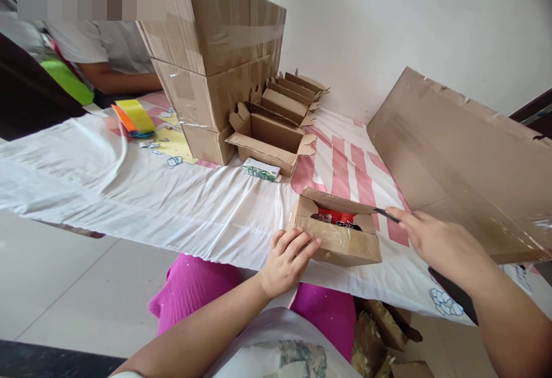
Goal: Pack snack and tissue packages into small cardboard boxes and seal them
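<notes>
A small cardboard box (345,244) stands near the front edge of the table, its top flaps raised. Inside it lies a red packet (334,217) with black and white print, partly hidden by the walls. My left hand (288,260) grips the box's near left corner, fingers bent over the front. To the right of the box, my right hand (435,240) is closed around a slim dark tool (388,214) that looks like a knife. Its tip points left, close to the box's right rear corner; whether they touch I cannot tell.
Taped cartons (228,38) are stacked behind, beside a row of open boxes (271,136). A small green-and-white box (261,169) sits before them. A large cardboard sheet (466,159) leans at right. Colourful strips (134,118) lie at left, near another person's arm (121,81).
</notes>
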The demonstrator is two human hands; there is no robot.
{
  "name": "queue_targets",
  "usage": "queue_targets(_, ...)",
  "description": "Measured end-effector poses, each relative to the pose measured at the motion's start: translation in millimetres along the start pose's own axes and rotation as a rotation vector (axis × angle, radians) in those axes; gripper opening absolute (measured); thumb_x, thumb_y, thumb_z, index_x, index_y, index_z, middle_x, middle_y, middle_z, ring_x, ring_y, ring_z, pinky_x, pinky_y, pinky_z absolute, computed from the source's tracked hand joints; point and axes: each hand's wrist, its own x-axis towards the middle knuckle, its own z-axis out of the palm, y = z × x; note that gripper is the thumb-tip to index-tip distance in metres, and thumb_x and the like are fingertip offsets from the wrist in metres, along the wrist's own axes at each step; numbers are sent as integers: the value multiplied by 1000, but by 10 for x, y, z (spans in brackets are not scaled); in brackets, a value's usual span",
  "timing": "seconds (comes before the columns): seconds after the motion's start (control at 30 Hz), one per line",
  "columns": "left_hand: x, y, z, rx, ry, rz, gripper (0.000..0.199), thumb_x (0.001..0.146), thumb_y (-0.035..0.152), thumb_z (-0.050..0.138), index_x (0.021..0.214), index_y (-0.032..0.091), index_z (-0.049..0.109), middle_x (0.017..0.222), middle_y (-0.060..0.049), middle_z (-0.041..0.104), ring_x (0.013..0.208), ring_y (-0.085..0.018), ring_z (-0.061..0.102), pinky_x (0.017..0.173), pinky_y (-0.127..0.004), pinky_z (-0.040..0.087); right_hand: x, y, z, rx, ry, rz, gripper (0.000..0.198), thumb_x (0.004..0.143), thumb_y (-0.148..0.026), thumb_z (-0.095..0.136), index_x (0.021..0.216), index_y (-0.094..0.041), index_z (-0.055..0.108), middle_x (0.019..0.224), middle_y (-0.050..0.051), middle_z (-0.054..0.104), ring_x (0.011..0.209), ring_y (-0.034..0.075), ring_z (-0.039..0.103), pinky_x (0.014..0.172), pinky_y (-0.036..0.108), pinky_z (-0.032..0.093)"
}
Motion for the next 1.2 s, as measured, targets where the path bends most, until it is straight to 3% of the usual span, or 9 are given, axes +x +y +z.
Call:
queue_targets(0.17, 1, 12, 31, -19, 23, -24, 42, 86, 12, 60, 126, 25, 58, 108, -7, 69, 115, -24, 52, 100, -40, 35, 95, 264, 259, -106, -145, 106, 43, 89, -30, 46, 130, -33, 60, 102, 6, 71, 59, 19, 59, 52, 29, 33)
queue_targets(0.37, 16, 25, -21, -101, 34, -18, 42, 86, 11, 59, 127, 21, 55, 113, -9, 65, 122, -25, 49, 105, -41, 33, -281, 80, 1204, 143, -269, 100, 39, 88, -28, 48, 124, -23, 63, 91, 8, 70, 72, 21, 65, 58, 28, 43)
queue_targets(0.43, 9, -7, -63, -230, 80, -47, 38, 86, 17, 59, 124, 20, 54, 120, -12, 59, 125, -26, 47, 103, -43, 37, -423, -36, 1516, 208, -219, 106, 38, 86, -28, 49, 119, -20, 65, 98, 10, 70, 86, 25, 66, 66, 30, 47)
queue_targets(0.5, 6, -82, -83, -380, 156, -174, 32, 88, 22, 58, 119, 20, 53, 125, -14, 52, 126, -28, 47, 102, -45, 41, -530, -125, 1771, 225, -104, 100, 37, 85, -26, 47, 117, -19, 65, 105, 12, 70, 102, 28, 63, 79, 34, 49)
queue_targets(0.6, 30, -275, -29, -572, 183, -542, 23, 92, 26, 52, 114, 21, 53, 122, -12, 53, 119, -24, 52, 97, -43, 46, -631, -174, 2022, 185, 29, 92, 36, 82, -24, 48, 112, -18, 67, 105, 13, 70, 109, 31, 59, 90, 40, 46)
queue_targets(0.67, 56, -424, 58, -713, 99, -766, 24, 91, 29, 54, 114, 22, 54, 119, -11, 58, 115, -23, 56, 92, -38, 48, -677, -156, 2116, 131, 80, 104, 34, 79, -26, 51, 106, -17, 69, 103, 13, 70, 108, 34, 58, 93, 45, 44)
queue_targets(0.73, 71, -544, 151, -855, 5, -884, 32, 87, 31, 60, 117, 21, 55, 120, -11, 61, 115, -23, 57, 91, -38, 49, -709, -124, 2173, 93, 101, 106, 32, 77, -27, 53, 102, -17, 70, 101, 14, 71, 108, 35, 57, 95, 47, 43)
queue_targets(0.97, 47, -619, 261, -1029, -16, -1020, 35, 79, 25, 66, 113, 19, 60, 103, -8, 67, 100, -19, 63, 91, -36, 49, -742, -87, 2227, 91, 109, 88, 31, 76, -27, 54, 101, -18, 70, 102, 15, 70, 114, 35, 55, 99, 48, 42)
queue_targets(1.2, 238, -710, 247, -1194, -46, -1200, 36, 67, 14, 72, 102, 18, 63, 90, -2, 63, 87, -14, 58, 81, -28, 45, -739, -96, 2228, 102, 83, 122, 33, 76, -28, 54, 103, -19, 70, 101, 13, 70, 110, 34, 57, 97, 46, 45)
